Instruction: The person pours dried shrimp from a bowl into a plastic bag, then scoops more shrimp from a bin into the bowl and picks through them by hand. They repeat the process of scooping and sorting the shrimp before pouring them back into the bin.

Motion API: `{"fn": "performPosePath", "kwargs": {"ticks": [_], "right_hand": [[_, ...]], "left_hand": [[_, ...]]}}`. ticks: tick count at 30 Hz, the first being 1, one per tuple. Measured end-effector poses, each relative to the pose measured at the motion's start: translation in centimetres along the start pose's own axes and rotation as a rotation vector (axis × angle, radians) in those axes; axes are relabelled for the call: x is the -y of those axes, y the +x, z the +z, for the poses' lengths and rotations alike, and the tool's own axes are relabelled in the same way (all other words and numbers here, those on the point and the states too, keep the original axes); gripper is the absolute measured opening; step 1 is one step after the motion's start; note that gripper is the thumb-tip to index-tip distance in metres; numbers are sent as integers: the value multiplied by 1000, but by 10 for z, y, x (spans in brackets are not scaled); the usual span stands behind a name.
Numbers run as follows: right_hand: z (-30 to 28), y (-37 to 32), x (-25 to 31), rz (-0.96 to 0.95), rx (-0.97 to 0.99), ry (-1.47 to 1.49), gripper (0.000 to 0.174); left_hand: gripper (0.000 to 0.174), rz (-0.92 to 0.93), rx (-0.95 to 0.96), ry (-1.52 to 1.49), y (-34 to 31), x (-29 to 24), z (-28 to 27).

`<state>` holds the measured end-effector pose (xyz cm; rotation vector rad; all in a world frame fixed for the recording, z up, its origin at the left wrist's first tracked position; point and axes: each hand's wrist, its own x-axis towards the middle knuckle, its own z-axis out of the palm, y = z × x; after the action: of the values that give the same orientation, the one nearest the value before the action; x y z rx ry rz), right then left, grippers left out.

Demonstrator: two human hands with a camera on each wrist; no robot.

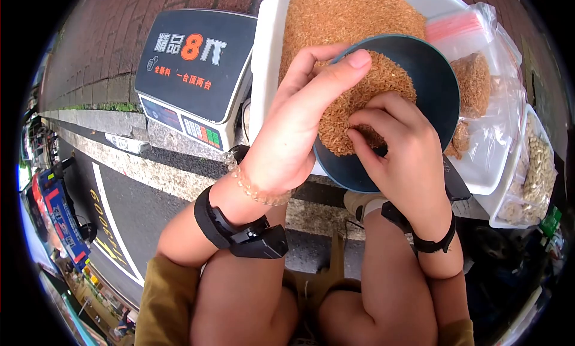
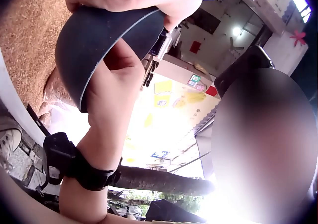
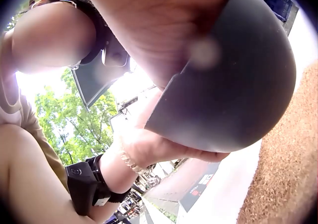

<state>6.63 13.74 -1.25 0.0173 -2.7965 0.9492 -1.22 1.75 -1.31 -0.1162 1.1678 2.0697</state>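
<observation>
Left hand (image 1: 290,121), curled, grips dark bowl (image 1: 436,82); right hand (image 1: 407,151) pinches brown grain (image 1: 341,119) within. Adjacent: white tub (image 1: 268,31), bagged grain (image 1: 471,85), scale (image 1: 194,103) lettered "精品8", "全新料 一台顶两台".

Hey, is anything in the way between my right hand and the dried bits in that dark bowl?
Nothing visible. Your right hand already has its fingertips in the dried bits. Your left hand grips the dark bowl, its thumb reaching over the bits, but beside your right fingers.
</observation>
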Motion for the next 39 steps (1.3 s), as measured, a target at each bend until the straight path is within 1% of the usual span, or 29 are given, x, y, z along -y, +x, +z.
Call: {"fn": "performPosePath", "kwargs": {"ticks": [2, 4, 7, 13, 15, 16, 17, 18, 19, 22, 23, 25, 28, 31, 33, 39], "right_hand": [[1, 1, -1, -12, -3, -4, 8], [2, 1, -2, -22, -10, -9, 8], [2, 2, -2, -37, -23, -14, 7], [2, 0, -6, -51, -22, -13, 9], [-1, -1, -6, -9, -67, 75, 10], [-4, -1, -5, -11, -68, 73, 10], [-8, -2, -4, 36, -115, 173, 11], [-13, -3, -3, 81, -163, 271, 12], [-20, -2, -4, 12, -197, 217, 14], [-34, -7, -5, -56, -272, 207, 15], [-35, -9, -6, -60, -272, 196, 15], [-35, -13, -9, -78, -341, 263, 14], [-34, -15, -10, -90, -353, 274, 13], [-36, -15, -10, -102, -347, 233, 12], [-35, -15, -7, -95, -345, 219, 12], [-41, -17, -5, -89, -306, 235, 10]], "left_hand": [[40, 2, 1, -12, -1, -1, 1], [26, 22, 5, 141, -1, -3, 2], [26, 9, 1, 168, -2, -3, 2], [27, 3, 18, 169, -2, -3, 3], [28, 7, 23, 156, -2, -2, 3], [29, 10, 28, 143, -2, -1, 3], [29, 13, 30, 142, -2, 0, 2], [35, -14, 23, 52, -2, 0, 2], [42, -39, 20, -39, -1, 0, 2], [40, -37, 21, -41, -1, -2, 2], [37, -56, 15, -71, -2, -4, 3], [36, -63, 15, -93, -2, -5, 4], [34, -86, 20, -135, -1, -5, 3], [34, -86, 19, -115, 0, -4, 0], [35, -109, 59, -155, 1, -4, 0], [34, -117, 43, -152, -2, -6, 2]]}}
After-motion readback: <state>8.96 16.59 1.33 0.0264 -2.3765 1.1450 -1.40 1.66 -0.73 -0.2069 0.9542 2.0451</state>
